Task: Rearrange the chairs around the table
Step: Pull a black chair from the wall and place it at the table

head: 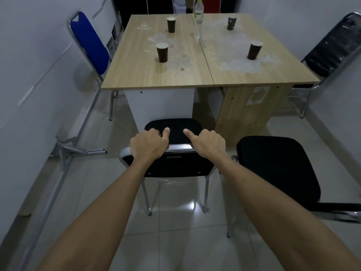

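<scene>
Black chair (172, 132): at table's (156, 75) near edge, our left hand (149, 144) and right hand (208, 142) clamped on its backrest rail. Second black chair (277, 167) beside it awaits placing, we judge.

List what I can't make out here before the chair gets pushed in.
Head view only:
- Fingers of left hand and right hand: curled behind the black chair backrest.
- Second black chair: backrest cut off by the right edge.
- Water bottle label: too small.
</scene>
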